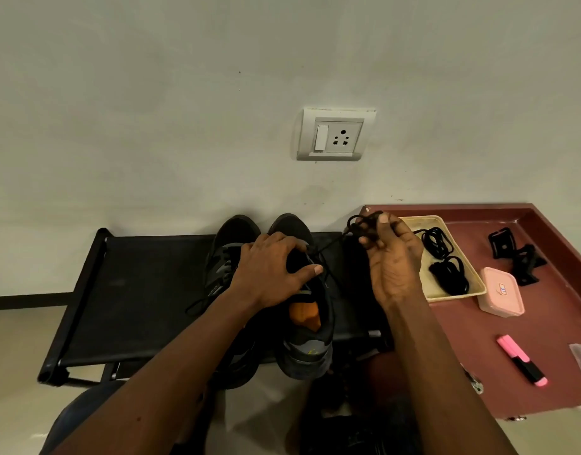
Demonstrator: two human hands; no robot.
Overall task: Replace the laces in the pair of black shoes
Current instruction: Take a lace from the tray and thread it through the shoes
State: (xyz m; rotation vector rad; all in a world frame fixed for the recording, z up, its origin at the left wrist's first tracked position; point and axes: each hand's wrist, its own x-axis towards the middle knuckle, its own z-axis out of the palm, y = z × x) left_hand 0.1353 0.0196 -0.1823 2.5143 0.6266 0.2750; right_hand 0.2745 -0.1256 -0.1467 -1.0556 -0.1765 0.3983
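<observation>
Two black shoes stand side by side on a black bench (135, 290), toes toward the wall. My left hand (269, 274) grips the tongue area of the right shoe (307, 339), which has an orange insole. My right hand (391, 257) is raised beside it and holds a bunched black lace (361, 224); a strand runs from the bunch down to the shoe's eyelets. The left shoe (227, 254) is partly hidden behind my left hand, with a loose lace end trailing off its left side.
A maroon table (463, 356) at the right carries a cream tray (423, 224) with two coiled black laces (443, 257), a pink box (500, 292), black clips (512, 254) and a pink marker (522, 361). A wall socket (335, 134) is above.
</observation>
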